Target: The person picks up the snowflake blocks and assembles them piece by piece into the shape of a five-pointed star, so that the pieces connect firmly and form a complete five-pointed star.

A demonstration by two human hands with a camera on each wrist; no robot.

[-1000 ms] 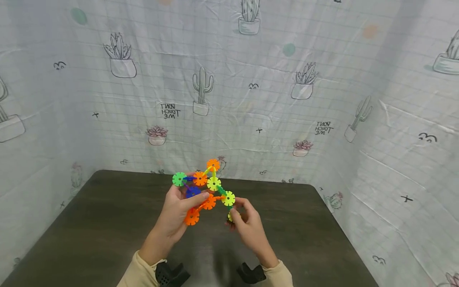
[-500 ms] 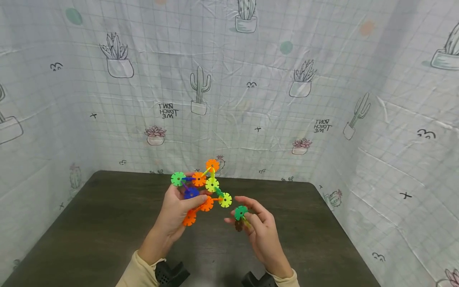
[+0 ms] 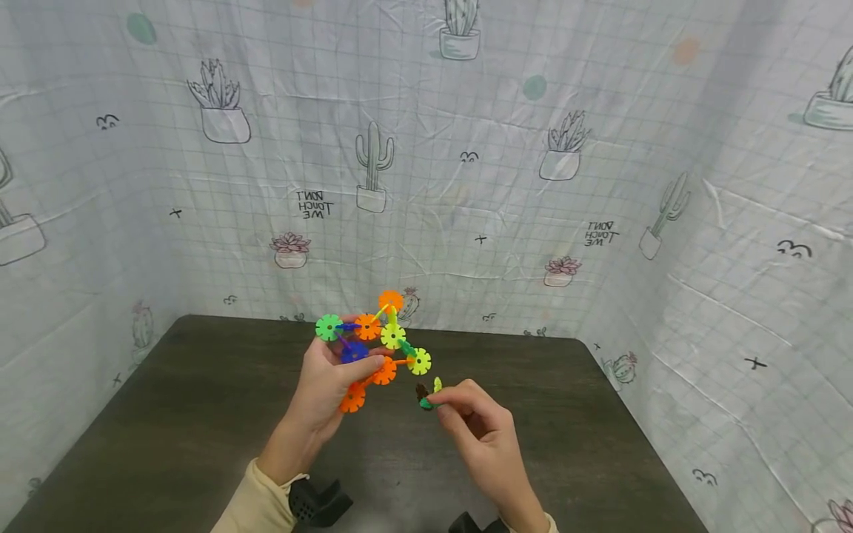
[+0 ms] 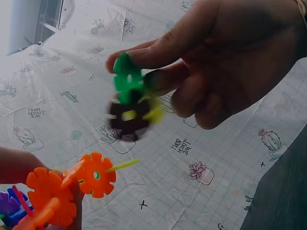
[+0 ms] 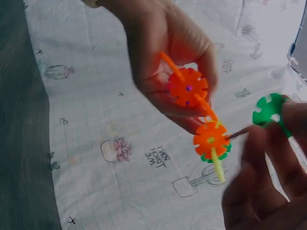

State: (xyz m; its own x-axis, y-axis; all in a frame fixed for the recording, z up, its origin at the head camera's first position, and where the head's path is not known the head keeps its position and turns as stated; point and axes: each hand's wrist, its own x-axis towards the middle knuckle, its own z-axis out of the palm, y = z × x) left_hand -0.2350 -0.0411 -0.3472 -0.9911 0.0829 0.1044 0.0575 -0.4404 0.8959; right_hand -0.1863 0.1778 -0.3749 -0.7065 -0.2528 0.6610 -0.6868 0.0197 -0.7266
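Observation:
My left hand (image 3: 323,389) grips a frame of notched plastic snowflake discs (image 3: 393,336), with the thumb across its front. Its discs are orange, yellow, green and blue, slotted together edge to edge, some seen edge-on. To the right, my right hand (image 3: 483,437) pinches a small cluster of discs between thumb and index finger. In the left wrist view this cluster shows a green disc (image 4: 127,79), a dark brown disc (image 4: 128,120) and a blurred yellow one. A gap separates the cluster from the frame's lower right yellow disc (image 3: 419,361).
Both hands are held above a dark wooden table (image 3: 200,414). A pale curtain (image 3: 426,200) printed with cacti hangs behind it and along both sides. Black camera mounts (image 3: 320,503) sit on the wrists, beside beige sleeves (image 3: 256,500).
My right hand has drawn away from the frame's lower right disc, carrying the small cluster, which has since turned edge-on. My left hand keeps its hold with barely any movement.

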